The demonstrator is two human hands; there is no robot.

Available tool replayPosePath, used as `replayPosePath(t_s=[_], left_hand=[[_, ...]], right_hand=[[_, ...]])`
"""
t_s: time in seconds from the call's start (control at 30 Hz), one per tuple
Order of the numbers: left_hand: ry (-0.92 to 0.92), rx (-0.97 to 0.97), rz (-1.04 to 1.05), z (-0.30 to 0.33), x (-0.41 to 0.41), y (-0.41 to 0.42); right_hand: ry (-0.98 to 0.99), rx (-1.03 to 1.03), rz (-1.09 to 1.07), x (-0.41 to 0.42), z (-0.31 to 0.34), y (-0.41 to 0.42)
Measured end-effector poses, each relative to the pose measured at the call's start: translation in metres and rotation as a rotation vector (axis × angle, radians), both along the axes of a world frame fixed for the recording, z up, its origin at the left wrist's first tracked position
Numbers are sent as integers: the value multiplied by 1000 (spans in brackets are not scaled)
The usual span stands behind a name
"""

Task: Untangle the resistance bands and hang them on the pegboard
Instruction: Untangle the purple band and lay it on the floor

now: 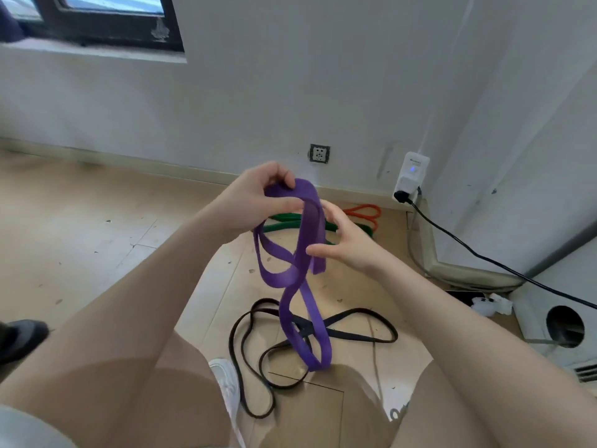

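Observation:
A wide purple resistance band (305, 305) hangs twisted in loops in front of me, its lower end dangling above the floor. My left hand (258, 198) pinches the band's top fold between thumb and fingers. Just to the right, my right hand (349, 244) has its fingers spread, its fingertips touching a hanging strand of the band. A thin black band (258, 344) lies coiled on the wooden floor below. Near the wall lie a green band (284, 226) and a red band (365, 211). No pegboard is in view.
A wall socket (319, 153) and a plugged-in white device (412, 176) sit on the far wall, with a black cable (484, 258) running right. A white unit with a round hole (565, 326) stands at right. My white shoe (226, 379) is near the black band.

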State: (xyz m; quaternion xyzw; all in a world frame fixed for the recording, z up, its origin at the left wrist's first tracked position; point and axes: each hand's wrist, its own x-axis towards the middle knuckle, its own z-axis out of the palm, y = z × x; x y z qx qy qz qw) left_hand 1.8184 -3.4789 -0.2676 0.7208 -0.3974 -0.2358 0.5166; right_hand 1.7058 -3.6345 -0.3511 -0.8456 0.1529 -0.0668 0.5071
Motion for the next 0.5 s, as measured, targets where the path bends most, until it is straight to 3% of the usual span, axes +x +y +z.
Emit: replayPosePath(t_s=[0.07,0.2,0.33,0.5], left_hand=[[-3,9,-124,14,-3,8],[36,-56,-234,23,-8,21],[137,-163,-195,17,-4,29],[347,-327,-18,3,7,37]], right_hand=[[8,11,104,2,-2,5],[115,-229,146,-8,-20,3],[77,-100,-12,-27,-17,-10],[-54,-188,-161,-37,32,-34]])
